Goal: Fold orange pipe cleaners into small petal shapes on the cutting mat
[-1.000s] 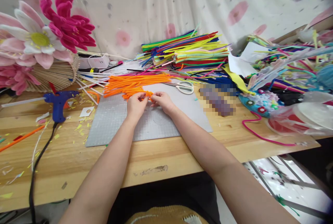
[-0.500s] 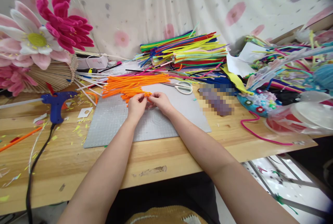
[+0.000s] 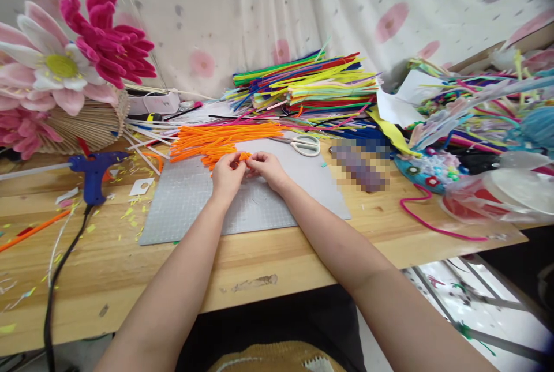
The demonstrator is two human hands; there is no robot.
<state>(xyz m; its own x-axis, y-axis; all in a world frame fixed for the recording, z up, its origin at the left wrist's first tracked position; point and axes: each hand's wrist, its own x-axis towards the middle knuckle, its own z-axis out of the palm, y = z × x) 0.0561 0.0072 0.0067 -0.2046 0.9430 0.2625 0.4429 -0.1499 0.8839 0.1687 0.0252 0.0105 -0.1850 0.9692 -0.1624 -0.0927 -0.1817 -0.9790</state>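
Note:
My left hand [image 3: 228,177] and my right hand [image 3: 268,170] meet over the grey cutting mat [image 3: 182,210]. Both pinch a small orange fuzzy piece [image 3: 245,156] between their fingertips; most of it is hidden by the fingers. Just beyond my left hand lies a pile of orange pipe cleaners [image 3: 216,138], partly on the mat's back edge. Scissors with pale handles [image 3: 306,145] rest behind my right hand, at the back of the mat.
A blue glue gun [image 3: 94,176] with a black cord lies left, before fuzzy flowers [image 3: 108,40]. Coloured pipe cleaners [image 3: 311,86] are heaped at the back. On the right are a pink stem [image 3: 426,226] and a clear plastic container [image 3: 497,196].
The fingers of both hands have shifted slightly around the orange piece, and the left hand has turned a little. Everything else lies as before.

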